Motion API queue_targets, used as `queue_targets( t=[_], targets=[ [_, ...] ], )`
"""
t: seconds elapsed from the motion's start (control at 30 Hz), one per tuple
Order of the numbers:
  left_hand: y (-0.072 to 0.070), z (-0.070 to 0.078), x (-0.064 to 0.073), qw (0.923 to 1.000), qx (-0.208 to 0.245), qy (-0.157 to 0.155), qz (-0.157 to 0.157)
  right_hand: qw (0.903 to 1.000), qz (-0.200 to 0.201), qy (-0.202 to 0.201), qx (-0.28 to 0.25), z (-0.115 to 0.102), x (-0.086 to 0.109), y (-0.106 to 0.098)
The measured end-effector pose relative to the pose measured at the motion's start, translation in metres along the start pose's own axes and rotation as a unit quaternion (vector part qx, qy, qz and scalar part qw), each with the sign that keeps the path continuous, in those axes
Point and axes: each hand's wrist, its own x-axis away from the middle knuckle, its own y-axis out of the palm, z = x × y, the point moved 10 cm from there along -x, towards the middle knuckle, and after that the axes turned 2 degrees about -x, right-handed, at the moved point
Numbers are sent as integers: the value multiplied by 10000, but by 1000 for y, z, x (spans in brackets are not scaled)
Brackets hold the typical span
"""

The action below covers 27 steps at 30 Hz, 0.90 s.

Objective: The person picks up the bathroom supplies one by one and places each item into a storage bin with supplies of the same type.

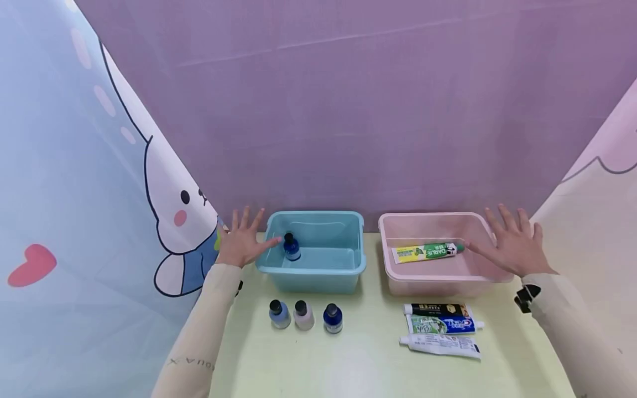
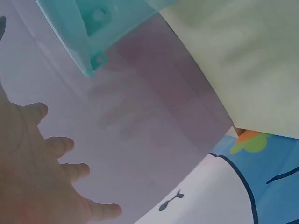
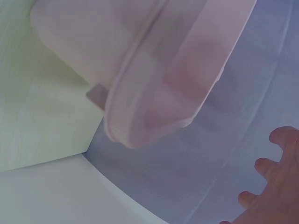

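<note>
My left hand (image 1: 242, 243) is spread with straight fingers at the left side of the blue bin (image 1: 311, 281), its thumb reaching over the rim. Inside that bin a dark blue bottle (image 1: 292, 249) with a black cap leans at the left. On the other side, my right hand (image 1: 520, 249) spreads its fingers over the right end of the pink bin (image 1: 448, 286). A green and yellow toothpaste tube (image 1: 425, 252) lies in the pink bin, near the right thumb. Neither hand holds anything. Both wrist views show spread fingers beside a bin.
In front of the blue bin stand a light blue bottle (image 1: 280, 315), a pale pink bottle (image 1: 303, 316) and a dark blue bottle (image 1: 333, 319). Before the pink bin lie a black tube (image 1: 438, 310), a blue-green tube (image 1: 440, 324) and a white tube (image 1: 440, 345). A purple cloth (image 1: 348, 110) hangs behind.
</note>
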Motion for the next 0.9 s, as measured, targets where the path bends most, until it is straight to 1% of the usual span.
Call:
queue_targets(
  t=[0.2, 0.33, 0.5, 0.57, 0.63, 0.7, 0.77, 0.9],
  targets=[
    [5, 13, 6, 9999, 69, 70, -86, 9998, 155, -89, 29, -3, 4, 4],
    [6, 22, 13, 9999, 149, 49, -48, 9998, 193, -66, -37, -6, 9, 7],
    [1, 37, 29, 9989, 465, 77, 74, 9995, 273, -47, -180, -15, 19, 7],
    [0, 45, 36, 9980, 608, 132, 74, 9991, 316, -55, -269, -19, 24, 6],
    [-2, 53, 42, 9975, 659, 211, 109, 9985, 368, -68, -395, -24, 29, 5],
    [-4, 63, 48, 9960, 828, 295, 172, 9976, 436, -86, -532, -29, 33, 3],
    [-7, 73, 53, 9929, 1066, 426, 312, 9964, 552, -147, -633, -34, 37, 2],
    [-10, 95, 64, 9822, 1636, 628, 669, 9925, 890, -352, -759, -44, 45, 0]
  ],
)
